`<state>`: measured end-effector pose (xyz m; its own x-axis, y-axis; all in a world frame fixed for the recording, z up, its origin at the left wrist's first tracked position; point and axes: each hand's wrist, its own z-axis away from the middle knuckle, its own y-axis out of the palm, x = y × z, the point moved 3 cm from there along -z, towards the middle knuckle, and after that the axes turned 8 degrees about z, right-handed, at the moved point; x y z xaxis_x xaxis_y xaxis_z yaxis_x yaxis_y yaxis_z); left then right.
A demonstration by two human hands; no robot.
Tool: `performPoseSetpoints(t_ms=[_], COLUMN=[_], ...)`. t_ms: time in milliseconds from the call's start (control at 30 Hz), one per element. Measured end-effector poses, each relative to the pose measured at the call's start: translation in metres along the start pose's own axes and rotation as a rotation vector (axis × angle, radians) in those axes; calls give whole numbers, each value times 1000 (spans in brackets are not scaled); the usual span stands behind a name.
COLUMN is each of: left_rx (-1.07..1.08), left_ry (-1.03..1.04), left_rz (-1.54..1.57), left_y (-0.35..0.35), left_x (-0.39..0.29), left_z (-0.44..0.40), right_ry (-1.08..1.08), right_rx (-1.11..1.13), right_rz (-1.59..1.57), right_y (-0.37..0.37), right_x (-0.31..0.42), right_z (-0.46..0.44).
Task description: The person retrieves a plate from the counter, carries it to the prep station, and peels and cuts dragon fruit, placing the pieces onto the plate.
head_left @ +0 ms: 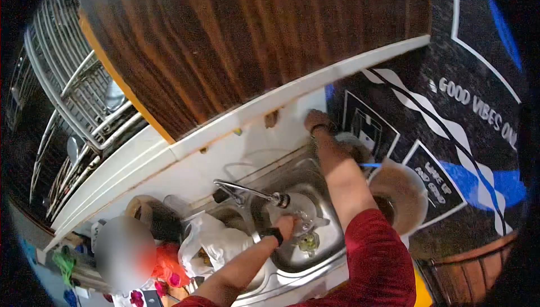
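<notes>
In the steel sink basin [267,217], my left hand [286,227], with a black watch at the wrist, is at the edge of a clear, shiny thing [305,221] that looks like plastic or glass. The fingers seem curled at its rim, but their grip is blurred. Just below lies a small heap of something pale green [307,243]. Above the hand is the head of the chrome faucet [279,199]. My right hand [316,120] is stretched to the back corner by the white wall, beside a round container [352,146]. Its fingers are too small and dark to make out.
A large round tub [400,194] stands right of the sink. White plastic bags [216,242] lie left of the basin, near a red bag [169,265]. A wooden cabinet [253,42] hangs overhead, with a metal dish rack [73,76] at upper left.
</notes>
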<state>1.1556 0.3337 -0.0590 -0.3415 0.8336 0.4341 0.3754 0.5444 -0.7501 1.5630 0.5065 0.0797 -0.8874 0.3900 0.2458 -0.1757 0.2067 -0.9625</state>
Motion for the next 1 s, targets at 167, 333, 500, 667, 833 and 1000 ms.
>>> performPoseSetpoints(t_ms=[167,333,500,667,833,1000], left_rx=[638,361,301,286,240,236], left_ry=[-244,-342,-439,-464,-525,-574], left_rz=[783,845,944,1003,1093,1200], left_y=[-38,-51,-61,-53,-57,-66], left_x=[41,52,59,52,56,59], left_z=[-31,-34,-26,-14,-8,-3], right_ry=[-314,-684,-966,-1158,-1074,-665], right_rx=[-51,-4,102,211,-20,-452], right_rz=[-439,-979,-1543,-2105,-1801,-666], right_y=[22,26,62,101,71,-8], right_x=[-7,-40,-69,-109,-47,-23], right_z=[-34,-79,-78,-93,-62,17])
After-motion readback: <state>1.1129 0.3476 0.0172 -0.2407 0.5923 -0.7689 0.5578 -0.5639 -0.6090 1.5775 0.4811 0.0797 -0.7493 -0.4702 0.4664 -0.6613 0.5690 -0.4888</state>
